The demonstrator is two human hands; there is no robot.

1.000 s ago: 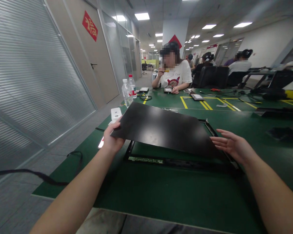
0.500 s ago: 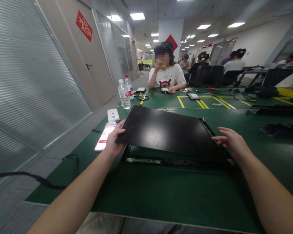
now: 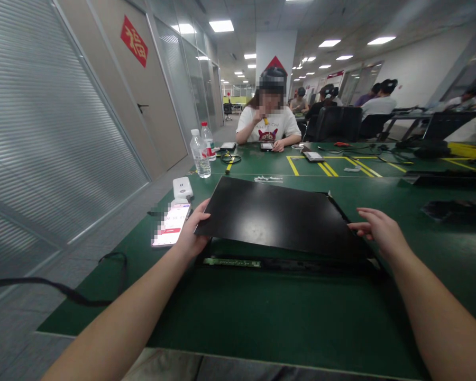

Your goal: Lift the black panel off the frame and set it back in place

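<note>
A thin glossy black screen panel (image 3: 262, 214) slants over a black frame (image 3: 301, 266) on the table, its left side raised. My left hand (image 3: 194, 233) grips the panel's left edge, thumb on top and fingers underneath. At the right edge is my right hand (image 3: 378, 230), fingers stretched out, their tips at or touching the panel's rim; contact is hard to tell. A green circuit board strip (image 3: 232, 262) shows in the frame's near side. The panel hides most of the frame.
Left of the panel lie a lit phone (image 3: 170, 225) and a white device (image 3: 182, 188). Two bottles (image 3: 200, 153) stand behind. Across the green table (image 3: 262, 317) sits a person (image 3: 267, 121) with small drives. Dark strips (image 3: 454, 209) lie to the right; a black strap (image 3: 63, 290) hangs at left.
The panel's raised left side has come lower and shifted slightly right, my left hand moving with it. My right hand stays at the right edge almost unchanged.
</note>
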